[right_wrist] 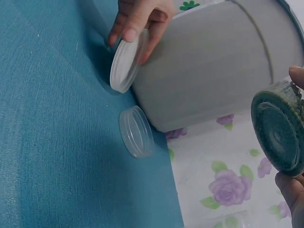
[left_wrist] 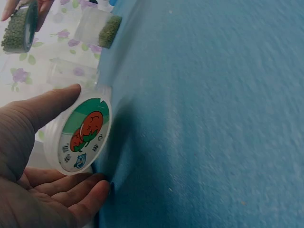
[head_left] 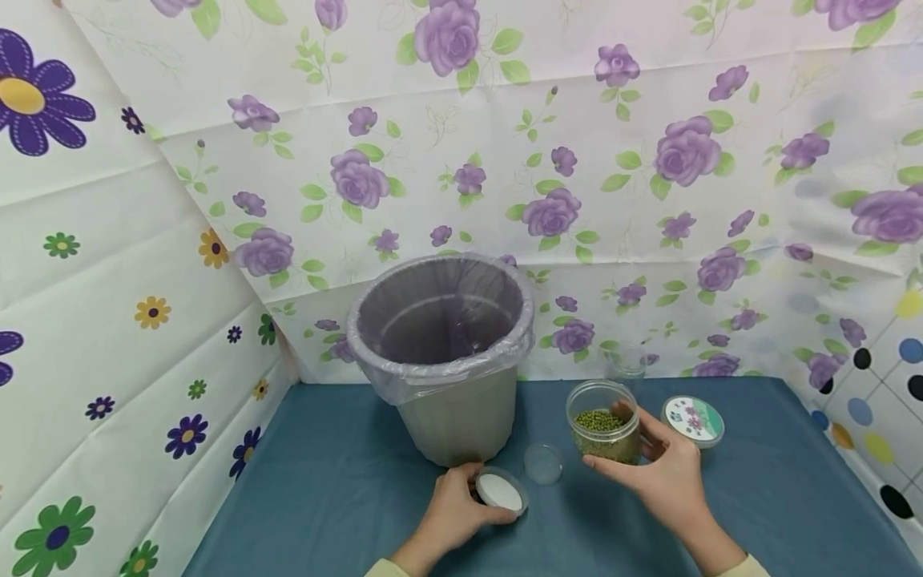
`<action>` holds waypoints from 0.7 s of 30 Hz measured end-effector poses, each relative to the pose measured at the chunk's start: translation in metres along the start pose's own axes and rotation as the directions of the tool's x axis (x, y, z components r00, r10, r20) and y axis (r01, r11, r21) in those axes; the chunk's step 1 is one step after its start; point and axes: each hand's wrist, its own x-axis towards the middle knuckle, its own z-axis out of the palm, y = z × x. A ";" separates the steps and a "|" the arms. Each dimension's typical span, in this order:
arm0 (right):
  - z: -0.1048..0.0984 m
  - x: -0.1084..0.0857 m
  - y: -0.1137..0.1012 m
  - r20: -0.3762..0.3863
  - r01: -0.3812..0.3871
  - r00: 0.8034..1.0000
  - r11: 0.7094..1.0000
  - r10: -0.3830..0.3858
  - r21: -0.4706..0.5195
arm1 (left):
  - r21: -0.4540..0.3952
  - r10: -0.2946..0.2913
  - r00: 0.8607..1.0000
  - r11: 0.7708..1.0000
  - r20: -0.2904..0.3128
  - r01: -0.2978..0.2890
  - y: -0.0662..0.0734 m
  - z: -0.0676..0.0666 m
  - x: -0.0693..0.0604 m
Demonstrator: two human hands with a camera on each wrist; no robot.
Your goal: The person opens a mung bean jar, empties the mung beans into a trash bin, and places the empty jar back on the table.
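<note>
My left hand [head_left: 461,505] holds a round lid [head_left: 499,492] by its edges, low over the table beside the bin. Its white inner side faces up in the head view; the left wrist view shows a green label with red fruit. My right hand [head_left: 667,469] grips a clear jar [head_left: 604,423], raised and tilted, with small green beans [head_left: 598,421] inside. Between the hands a shallow clear round piece [head_left: 543,463] lies on the table. Behind the jar stands a clear cup [head_left: 626,361]; the left wrist view shows green beans in its bottom.
A grey bin [head_left: 461,417] lined with a translucent bag stands at the back, left of the jar. Right of my right hand lies a round lid with a flowered label [head_left: 694,421]. Flower-printed sheets [head_left: 447,160] hang behind and beside the blue table [head_left: 324,481].
</note>
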 end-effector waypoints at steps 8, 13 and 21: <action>0.000 0.000 -0.001 -0.001 -0.018 1.000 1.000 0.018 -0.018 | 0.173 0.044 0.998 0.984 -0.052 -0.035 -0.005 0.003 0.000; 0.000 0.000 -0.001 0.010 -0.027 1.000 0.999 0.027 -0.018 | 0.262 0.027 0.997 0.965 -0.066 -0.009 -0.007 0.006 0.000; 0.000 -0.001 0.000 0.014 -0.031 0.999 0.999 0.031 -0.038 | 0.304 -0.013 0.999 0.952 -0.049 0.027 -0.008 0.009 -0.001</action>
